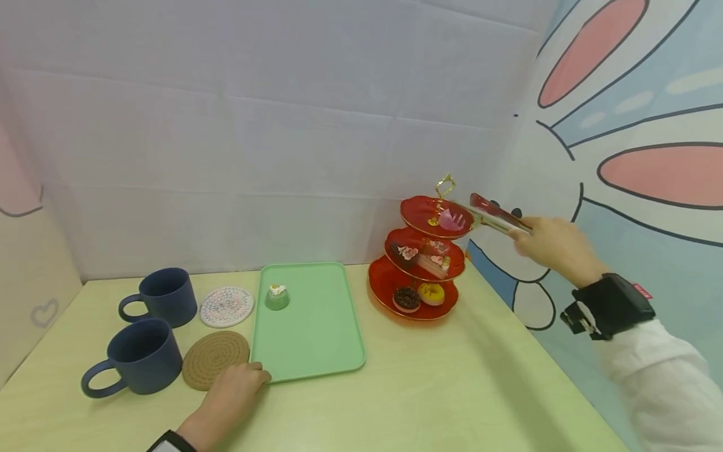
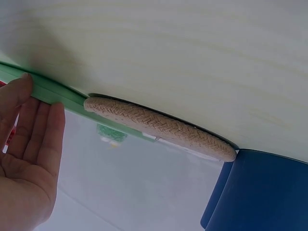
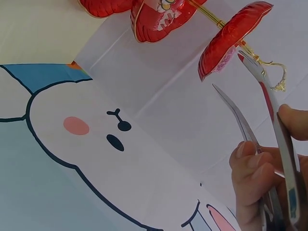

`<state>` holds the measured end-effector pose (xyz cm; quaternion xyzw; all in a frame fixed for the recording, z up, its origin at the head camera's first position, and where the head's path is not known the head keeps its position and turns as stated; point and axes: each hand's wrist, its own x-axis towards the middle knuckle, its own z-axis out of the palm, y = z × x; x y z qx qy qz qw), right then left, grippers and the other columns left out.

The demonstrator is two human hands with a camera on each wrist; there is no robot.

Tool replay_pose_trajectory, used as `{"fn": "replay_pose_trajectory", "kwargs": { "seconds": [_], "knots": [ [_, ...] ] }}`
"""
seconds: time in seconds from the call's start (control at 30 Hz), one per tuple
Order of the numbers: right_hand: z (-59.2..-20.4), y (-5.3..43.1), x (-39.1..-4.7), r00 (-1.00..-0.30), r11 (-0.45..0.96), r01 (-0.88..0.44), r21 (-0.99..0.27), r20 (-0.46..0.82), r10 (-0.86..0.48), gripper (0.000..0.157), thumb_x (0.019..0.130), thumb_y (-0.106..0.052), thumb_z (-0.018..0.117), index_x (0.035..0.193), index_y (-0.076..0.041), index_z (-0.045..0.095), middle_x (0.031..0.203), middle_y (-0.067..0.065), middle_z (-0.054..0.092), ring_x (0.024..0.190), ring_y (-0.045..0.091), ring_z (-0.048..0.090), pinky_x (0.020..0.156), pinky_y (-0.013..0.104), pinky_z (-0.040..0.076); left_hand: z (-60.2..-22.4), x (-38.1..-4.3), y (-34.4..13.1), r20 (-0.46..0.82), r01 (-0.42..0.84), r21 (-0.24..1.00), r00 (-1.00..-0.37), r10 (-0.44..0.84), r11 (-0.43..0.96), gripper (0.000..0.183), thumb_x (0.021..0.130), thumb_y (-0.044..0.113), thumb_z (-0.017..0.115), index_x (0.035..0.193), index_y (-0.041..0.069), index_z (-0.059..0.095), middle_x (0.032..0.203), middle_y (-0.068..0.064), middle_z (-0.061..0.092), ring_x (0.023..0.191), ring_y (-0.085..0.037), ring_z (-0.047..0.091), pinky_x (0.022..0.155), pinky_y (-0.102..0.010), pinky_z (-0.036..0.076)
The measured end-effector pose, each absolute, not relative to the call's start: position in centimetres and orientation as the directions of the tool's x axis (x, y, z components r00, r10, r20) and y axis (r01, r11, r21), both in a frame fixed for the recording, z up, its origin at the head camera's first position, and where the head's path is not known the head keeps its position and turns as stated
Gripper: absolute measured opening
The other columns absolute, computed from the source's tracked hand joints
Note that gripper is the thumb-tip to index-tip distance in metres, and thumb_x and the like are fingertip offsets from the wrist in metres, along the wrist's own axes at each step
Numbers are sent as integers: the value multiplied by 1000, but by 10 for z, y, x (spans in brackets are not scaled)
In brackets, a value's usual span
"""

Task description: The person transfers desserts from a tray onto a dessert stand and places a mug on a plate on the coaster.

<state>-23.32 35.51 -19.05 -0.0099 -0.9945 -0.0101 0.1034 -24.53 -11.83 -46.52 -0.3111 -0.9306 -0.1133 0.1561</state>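
Observation:
My right hand (image 1: 556, 248) holds metal tongs (image 1: 497, 220) beside the top plate of a three-tier red cake stand (image 1: 415, 204). The tongs' arms are spread, with their tips near a pink piece (image 1: 452, 220) on that plate; its kind is unclear. In the right wrist view, the tongs (image 3: 279, 130) lie between thumb and fingers. At the near left corner of a green tray (image 1: 316, 320), my left hand (image 1: 234, 389) pinches the rim, as the left wrist view of the tray (image 2: 53, 91) shows. A small green cake (image 1: 277, 297) with a white top sits on the tray.
Slices of cake (image 1: 435, 258) fill the middle tier, and two donuts (image 1: 407, 299) lie on the bottom one. Left of the tray are a woven coaster (image 1: 214, 359), a speckled coaster (image 1: 227, 306) and two blue mugs (image 1: 169, 298). A wall with rabbit drawings borders the table's right.

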Motion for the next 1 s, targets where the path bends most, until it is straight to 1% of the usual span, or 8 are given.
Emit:
{"fn": "replay_pose_trajectory", "kwargs": {
  "seconds": [0.03,0.1,0.3,0.5,0.67,0.8,0.9,1.0],
  "knots": [
    [-191,356,-230,-974,1000,10,18,225,6,40,95,-36,41,101,1,57,64,8,47,52,20,39,46,32,27,-465,-245,-118,359,612,114,-760,542,783,15,63,-4,69,65,10,67,58,2,54,50,-16,52,44,-35,45],
    [-192,355,-223,-967,1000,-7,23,253,-12,39,94,-35,42,102,0,57,65,8,48,52,20,40,46,32,28,-465,-245,-118,353,609,115,-764,540,785,16,63,-5,69,65,11,67,58,1,55,50,-17,53,44,-35,46],
    [-199,344,-202,-964,998,-21,55,265,-35,54,95,-42,40,123,2,50,65,8,48,48,19,38,41,30,28,-465,-244,-121,345,603,116,-770,538,789,16,63,-4,68,65,11,66,59,0,55,51,-17,53,44,-36,46],
    [-205,318,-187,-968,997,-32,69,245,-48,63,93,-47,41,133,2,43,55,3,36,44,16,32,38,27,25,-465,-244,-123,353,596,107,-771,530,796,16,63,-5,68,65,11,66,58,2,54,50,-17,53,44,-36,46],
    [-215,299,-181,-957,994,-89,58,271,-102,54,91,-39,50,130,-1,47,54,3,41,42,15,34,38,28,29,-463,-244,-124,364,598,89,-764,533,796,15,63,-4,68,65,11,67,58,1,54,50,-18,53,43,-36,46],
    [-226,288,-180,-947,991,-131,35,290,-136,51,91,-39,51,127,-4,51,66,6,55,45,15,39,40,29,31,-463,-243,-124,374,607,83,-754,540,791,15,62,-3,68,65,12,66,59,1,56,51,-19,55,43,-36,46],
    [-236,281,-181,-953,990,-139,1,273,-134,51,90,-39,52,128,-4,51,64,5,53,44,14,37,40,28,28,-463,-242,-124,387,620,75,-740,550,781,15,62,-2,69,65,12,66,59,1,56,51,-19,55,42,-35,45],
    [-248,274,-185,-955,989,-144,-18,264,-134,52,90,-38,53,129,-5,50,55,1,44,42,13,35,39,27,26,-463,-242,-124,396,628,66,-730,557,776,15,61,-2,69,65,13,67,59,1,56,51,-18,55,42,-34,45]
  ]
}}
